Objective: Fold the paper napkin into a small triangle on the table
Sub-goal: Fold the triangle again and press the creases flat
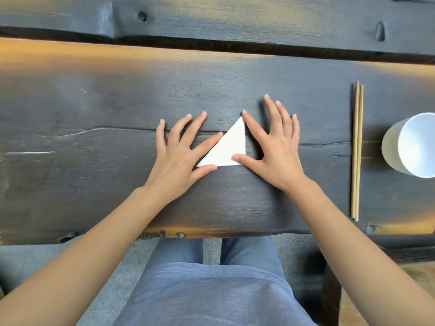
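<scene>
White napkin (227, 149), already a small triangle, lies flat mid-table (94, 109). Left hand (179, 151) rests spread, fingers splayed, forefinger and thumb on its left edge. Right hand (273, 147), equally spread, pins the right side. Chopsticks (356, 151) and cup (412, 144) sit far right.

The white cup (414, 147) is cut off by the right edge; thumbs cover the napkin's (227, 149) lower corners.
</scene>
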